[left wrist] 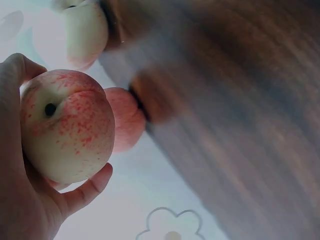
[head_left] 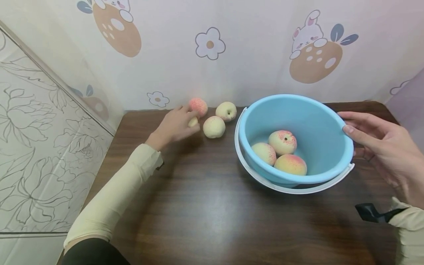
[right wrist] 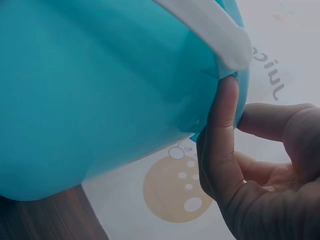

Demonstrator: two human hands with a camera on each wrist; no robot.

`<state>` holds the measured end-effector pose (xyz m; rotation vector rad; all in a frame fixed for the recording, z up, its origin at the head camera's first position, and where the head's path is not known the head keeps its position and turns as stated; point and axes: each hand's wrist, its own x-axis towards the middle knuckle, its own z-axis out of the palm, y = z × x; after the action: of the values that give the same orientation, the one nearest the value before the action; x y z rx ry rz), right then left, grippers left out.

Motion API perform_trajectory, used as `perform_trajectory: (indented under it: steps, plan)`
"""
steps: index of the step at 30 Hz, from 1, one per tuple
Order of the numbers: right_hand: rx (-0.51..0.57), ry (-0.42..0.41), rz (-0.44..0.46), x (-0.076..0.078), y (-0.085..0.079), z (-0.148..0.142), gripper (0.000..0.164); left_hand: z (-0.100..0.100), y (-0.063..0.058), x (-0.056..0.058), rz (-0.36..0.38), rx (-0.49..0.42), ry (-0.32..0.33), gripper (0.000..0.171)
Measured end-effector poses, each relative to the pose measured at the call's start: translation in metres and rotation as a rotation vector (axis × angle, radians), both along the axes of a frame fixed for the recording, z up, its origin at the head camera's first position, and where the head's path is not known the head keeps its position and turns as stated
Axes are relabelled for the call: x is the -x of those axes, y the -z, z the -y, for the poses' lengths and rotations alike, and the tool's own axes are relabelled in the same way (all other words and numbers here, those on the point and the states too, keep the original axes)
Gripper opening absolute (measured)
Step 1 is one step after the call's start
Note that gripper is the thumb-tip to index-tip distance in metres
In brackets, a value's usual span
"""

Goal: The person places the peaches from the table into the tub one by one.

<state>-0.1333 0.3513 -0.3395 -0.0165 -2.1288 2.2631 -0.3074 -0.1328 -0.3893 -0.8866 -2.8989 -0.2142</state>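
My left hand (head_left: 177, 123) holds a pale peach (left wrist: 67, 127) with red speckles, its thumb and fingers curled round the fruit. Close by stand a pinker peach (head_left: 198, 106) and two cream ones, one in front (head_left: 214, 127) and one behind (head_left: 226, 111). On the right, a light blue bucket (head_left: 318, 117) with a white handle (head_left: 281, 188) has three peaches inside, among them a yellow-red peach (head_left: 290, 165). My right hand (head_left: 381, 147) pinches the bucket's right rim, thumb on the inner side and fingers outside, below the handle's end in the right wrist view.
The dark wooden table (head_left: 205, 221) runs back to a wall covering (head_left: 251, 44) printed with rabbits and flowers. Along the left side stands a white panel (head_left: 43, 147) with line-drawn flowers. The bucket's handle hangs down round its near side.
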Motion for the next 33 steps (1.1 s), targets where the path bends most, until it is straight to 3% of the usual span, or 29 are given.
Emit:
perform_trajectory:
  steps: [11, 18, 26, 33]
  plan:
    - [-0.055, 0.026, 0.025, -0.001, -0.001, -0.001, 0.043, -0.012, -0.019, -0.009, -0.118, 0.021, 0.032, 0.03]
    - [-0.043, 0.022, 0.028, -0.001, -0.001, -0.002, 0.043, -0.023, -0.037, -0.018, -0.222, 0.021, 0.102, 0.028]
    - [-0.032, 0.003, -0.003, 0.0, 0.001, -0.003, 0.044, -0.039, -0.059, -0.029, -0.304, 0.039, 0.117, 0.03]
    - [-0.058, 0.026, 0.036, -0.001, -0.002, -0.002, 0.043, -0.051, -0.074, -0.042, -0.408, 0.027, 0.172, 0.025]
